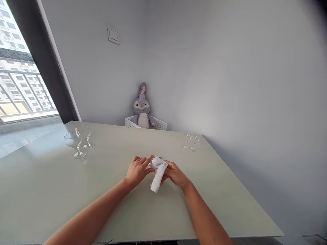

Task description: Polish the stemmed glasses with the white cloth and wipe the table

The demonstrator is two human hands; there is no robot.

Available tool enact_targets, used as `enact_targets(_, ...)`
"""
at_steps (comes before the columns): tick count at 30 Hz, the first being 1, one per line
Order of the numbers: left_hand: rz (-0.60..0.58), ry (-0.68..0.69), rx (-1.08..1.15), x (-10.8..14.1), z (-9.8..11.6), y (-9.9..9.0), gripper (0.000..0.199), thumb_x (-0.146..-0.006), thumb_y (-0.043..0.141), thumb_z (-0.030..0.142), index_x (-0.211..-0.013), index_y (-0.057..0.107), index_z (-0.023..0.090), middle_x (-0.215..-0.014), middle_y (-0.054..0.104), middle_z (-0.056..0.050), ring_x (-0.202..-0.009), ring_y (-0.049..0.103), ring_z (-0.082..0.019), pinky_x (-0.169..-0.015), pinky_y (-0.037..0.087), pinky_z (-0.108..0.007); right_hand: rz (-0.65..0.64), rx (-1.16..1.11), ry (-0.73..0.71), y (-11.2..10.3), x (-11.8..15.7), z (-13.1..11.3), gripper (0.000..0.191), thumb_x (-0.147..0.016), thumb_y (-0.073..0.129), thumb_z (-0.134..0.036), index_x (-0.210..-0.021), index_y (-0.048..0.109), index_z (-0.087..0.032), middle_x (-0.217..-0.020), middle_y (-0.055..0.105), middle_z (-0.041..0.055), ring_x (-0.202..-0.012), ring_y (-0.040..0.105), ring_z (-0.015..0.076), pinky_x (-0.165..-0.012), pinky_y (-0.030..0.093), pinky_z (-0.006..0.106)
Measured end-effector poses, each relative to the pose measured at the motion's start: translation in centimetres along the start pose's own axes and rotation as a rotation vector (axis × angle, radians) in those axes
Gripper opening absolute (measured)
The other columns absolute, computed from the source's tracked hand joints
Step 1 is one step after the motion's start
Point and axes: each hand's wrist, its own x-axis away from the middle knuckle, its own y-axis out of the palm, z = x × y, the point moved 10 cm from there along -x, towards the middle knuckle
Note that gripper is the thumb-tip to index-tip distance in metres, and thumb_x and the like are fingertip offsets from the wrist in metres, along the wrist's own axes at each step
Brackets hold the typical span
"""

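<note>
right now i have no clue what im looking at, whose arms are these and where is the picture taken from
This is one picture from a camera worn on a person's head, looking forward and down, so the two arms coming up from the bottom are that person's own. No machine is involved. The bare left hand and right hand are together holding a white cloth wrapped around a clear glass, most of which is hidden. They are working over a pale table. Two stemmed glasses stand to the left, and two more stemmed glasses stand to the right. Beyond the far edge of the table, a grey plush rabbit sits in a white perforated basket.
</note>
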Motion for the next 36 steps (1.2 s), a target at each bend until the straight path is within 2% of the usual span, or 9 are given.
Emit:
enact_targets(3,0.068,0.069,-0.106,0.0,1.2,-0.9,0.042,-0.085,0.043,0.043,-0.121,0.046,0.022,-0.071,0.060,-0.001,-0.067,0.057,-0.015,-0.074,0.034,-0.032,-0.007,-0.010,0.043,-0.2,-0.1,0.9,0.039,-0.076,0.057,-0.043,-0.103,0.054,-0.015,-0.069,0.061,0.0029,-0.059,0.062,0.0181,-0.050,0.051,0.031)
enact_targets(7,0.127,0.112,-0.172,0.3,2.5,-1.5,0.037,-0.087,0.042,0.026,-0.124,0.043,0.023,-0.076,0.059,-0.003,-0.070,0.056,-0.014,-0.078,0.033,-0.033,0.145,-0.031,0.070,-1.3,-0.6,2.4,0.040,-0.077,0.054,-0.048,-0.095,0.058,-0.012,-0.065,0.063,0.0047,-0.053,0.061,0.0173,-0.049,0.051,0.031)
enact_targets(13,0.057,0.095,-0.164,0.3,2.0,-0.6,0.036,-0.087,0.039,0.023,-0.123,0.044,0.022,-0.075,0.059,-0.003,-0.070,0.055,-0.015,-0.077,0.033,-0.033,0.223,0.023,0.028,-1.2,-0.9,2.8,0.033,-0.073,0.062,-0.042,-0.086,0.064,-0.013,-0.068,0.064,0.0044,-0.056,0.062,0.0179,-0.056,0.051,0.032)
enact_targets(17,-0.122,-0.018,0.030,0.0,-0.1,0.9,0.040,-0.084,0.044,0.042,-0.119,0.047,0.023,-0.072,0.061,-0.001,-0.066,0.055,-0.015,-0.069,0.033,-0.029,0.161,0.218,-0.013,-0.8,-0.6,1.3,0.030,-0.068,0.067,-0.038,-0.090,0.067,-0.017,-0.078,0.065,0.0029,-0.071,0.062,0.0204,-0.063,0.050,0.033)
enact_targets(23,-0.608,-0.081,0.486,1.1,-0.3,3.9,0.042,-0.080,0.041,0.056,-0.107,0.055,0.028,-0.067,0.059,0.004,-0.057,0.051,-0.011,-0.051,0.030,-0.021,0.051,0.469,0.038,-0.5,0.3,0.3,0.026,-0.063,0.071,-0.036,-0.083,0.070,-0.018,-0.082,0.066,0.0018,-0.084,0.059,0.0213,-0.075,0.046,0.032)
enact_targets(25,-0.535,-0.043,0.424,0.6,-0.2,3.1,0.040,-0.081,0.041,0.052,-0.111,0.053,0.028,-0.072,0.061,0.002,-0.063,0.053,-0.013,-0.056,0.034,-0.022,0.076,0.342,0.095,-1.1,0.2,1.0,0.031,-0.062,0.071,-0.038,-0.084,0.070,-0.016,-0.078,0.066,0.0026,-0.078,0.060,0.0207,-0.071,0.048,0.033)
enact_targets(30,-0.133,0.115,0.038,-0.7,0.9,-0.1,0.036,-0.085,0.043,0.033,-0.119,0.049,0.023,-0.081,0.062,-0.006,-0.082,0.052,-0.020,-0.078,0.034,-0.035,0.274,-0.102,0.162,-3.1,-0.3,3.1,0.039,-0.062,0.071,-0.041,-0.088,0.066,-0.012,-0.074,0.063,0.0048,-0.067,0.060,0.0173,-0.060,0.052,0.032)
enact_targets(33,-0.175,0.046,0.102,-0.7,-0.1,0.5,0.034,-0.084,0.045,0.038,-0.114,0.055,0.024,-0.071,0.060,-0.004,-0.074,0.050,-0.017,-0.073,0.036,-0.032,0.241,-0.110,0.149,-2.3,-0.5,3.2,0.040,-0.060,0.073,-0.040,-0.088,0.066,-0.012,-0.073,0.063,0.0041,-0.064,0.060,0.0160,-0.057,0.052,0.031)
enact_targets(36,-0.412,-0.181,0.414,0.0,-2.5,2.4,0.039,-0.076,0.051,0.049,-0.106,0.059,0.024,-0.067,0.058,0.000,-0.064,0.050,-0.013,-0.061,0.038,-0.025,0.111,0.021,0.115,-0.7,-0.4,2.3,0.040,-0.058,0.075,-0.037,-0.088,0.066,-0.013,-0.072,0.063,0.0025,-0.065,0.060,0.0174,-0.057,0.053,0.032)
